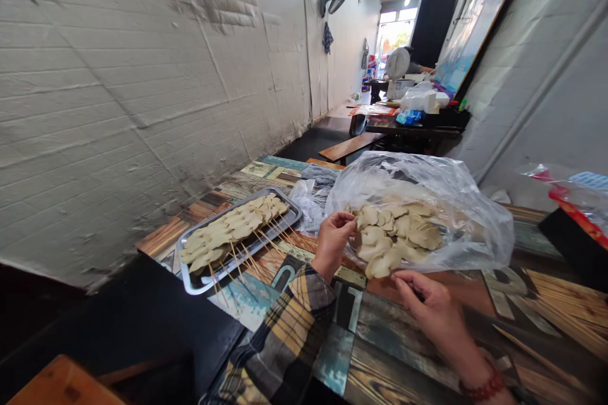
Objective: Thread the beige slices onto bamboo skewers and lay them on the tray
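Observation:
My left hand (334, 242) is closed in a pinch at the left edge of a pile of thin, beige, rounded slices (413, 228). What sits between its fingertips is hidden. Thumb and forefinger of my right hand (430, 304) pinch at the edge of the nearest beige slice (382, 262), in front of the pile. The pile lies in the mouth of a clear plastic bag (484, 237). To the left, a metal tray (194, 286) holds rows of similar slices on skewers (249, 259), whose bare sticks jut over the tray's near rim.
Loose wooden sticks (570, 323) lie at the right of the patterned table (380, 354). Crumpled clear plastic (308, 202) and a grey cloth (320, 175) sit behind the tray. Farther back are a bench (349, 147) and a cluttered table (413, 130), with a person partly visible beyond.

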Available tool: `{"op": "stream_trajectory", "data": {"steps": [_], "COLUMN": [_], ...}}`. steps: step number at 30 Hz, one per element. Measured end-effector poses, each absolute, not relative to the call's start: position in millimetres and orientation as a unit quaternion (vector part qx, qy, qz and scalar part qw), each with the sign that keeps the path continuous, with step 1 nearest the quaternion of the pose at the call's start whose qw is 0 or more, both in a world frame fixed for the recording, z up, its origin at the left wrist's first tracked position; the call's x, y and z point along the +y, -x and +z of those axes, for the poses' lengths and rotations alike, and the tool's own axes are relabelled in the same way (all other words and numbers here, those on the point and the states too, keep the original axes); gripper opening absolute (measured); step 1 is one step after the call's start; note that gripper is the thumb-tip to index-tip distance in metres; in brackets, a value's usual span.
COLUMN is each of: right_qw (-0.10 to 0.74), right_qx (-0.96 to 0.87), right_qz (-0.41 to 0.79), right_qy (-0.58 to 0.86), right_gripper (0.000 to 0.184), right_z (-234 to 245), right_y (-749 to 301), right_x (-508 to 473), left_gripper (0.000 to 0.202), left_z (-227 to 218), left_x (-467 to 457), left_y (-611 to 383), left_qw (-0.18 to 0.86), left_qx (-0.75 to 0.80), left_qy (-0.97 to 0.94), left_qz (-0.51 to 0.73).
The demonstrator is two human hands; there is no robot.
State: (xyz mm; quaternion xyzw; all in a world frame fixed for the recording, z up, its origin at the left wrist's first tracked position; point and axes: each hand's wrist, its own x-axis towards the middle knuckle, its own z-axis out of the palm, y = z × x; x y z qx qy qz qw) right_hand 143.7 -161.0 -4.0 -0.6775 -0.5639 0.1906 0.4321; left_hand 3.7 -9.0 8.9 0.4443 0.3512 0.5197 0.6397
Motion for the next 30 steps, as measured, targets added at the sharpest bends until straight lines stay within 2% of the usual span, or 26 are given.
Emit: {"op": "stream_trajectory", "data": {"steps": [13, 20, 24, 30], "right_qw": [0.434, 0.466, 0.46, 0.457], "right_qx": [-0.56, -0.527, -0.531, -0.538], "right_qz": [0.193, 0.257, 0.255, 0.238], "right_qy": [0.679, 0.663, 0.665, 0.667], "right_gripper": [0.033, 0.038, 0.036, 0.036], "right_z": [-1.2, -6.9, -4.4, 0.5], "right_y": [-139.4, -141.6, -142.2, -139.4], "right_x": [-160.0, -157.5, -158.6, -160.4], "left_gripper": [0.015, 0.038, 0.041, 0.037], "left_z": [7.8, 10.2, 8.4, 6.3], "left_x": [-9.9, -9.9, -10.2, -8.5], "left_y": [-5.0, -2.3, -1.6, 0.2], "left_qw": [0.604, 0.7, 0.735, 0.716], "left_qx": [0.359, 0.347, 0.33, 0.354], "left_qy": [-0.491, -0.406, -0.401, -0.431], "left_qz": [0.515, 0.475, 0.435, 0.419]}}
